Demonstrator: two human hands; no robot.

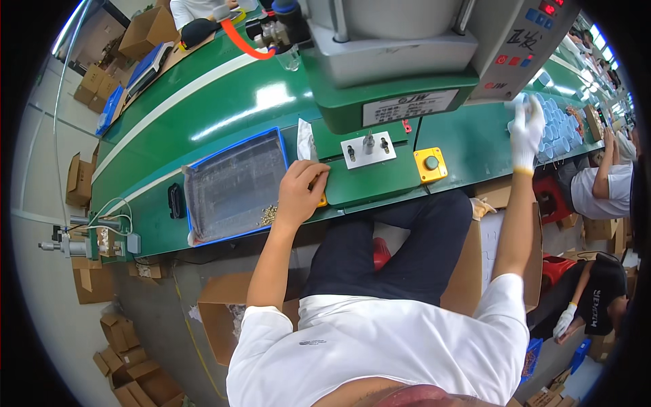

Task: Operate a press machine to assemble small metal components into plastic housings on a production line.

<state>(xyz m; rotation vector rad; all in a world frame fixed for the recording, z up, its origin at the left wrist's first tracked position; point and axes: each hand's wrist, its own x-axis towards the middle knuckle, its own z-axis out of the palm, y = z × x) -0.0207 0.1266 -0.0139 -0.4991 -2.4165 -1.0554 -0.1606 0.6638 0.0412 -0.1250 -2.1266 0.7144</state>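
My bare left hand (pixel 303 191) rests by the left edge of the green press base, fingers curled; whatever is in them is hidden. It covers most of a yellow box (pixel 322 201). My right hand (pixel 527 139), in a white glove, reaches far right with its fingers stretched and somewhat blurred. Beside it spreads a cluster of light blue cups (pixel 557 139). Between my hands, a metal plate (pixel 358 157) with a central pin lies under the press head (pixel 390 88). A yellow box with a round green button (pixel 432 163) sits to its right.
Left of my left hand lies a blue-rimmed tray (pixel 283 152) with small brass-coloured parts (pixel 268 216) in one corner. A white packet (pixel 306 139) is behind the hand. Open cartons (pixel 227 319) stand below the bench. Co-workers sit along the right side.
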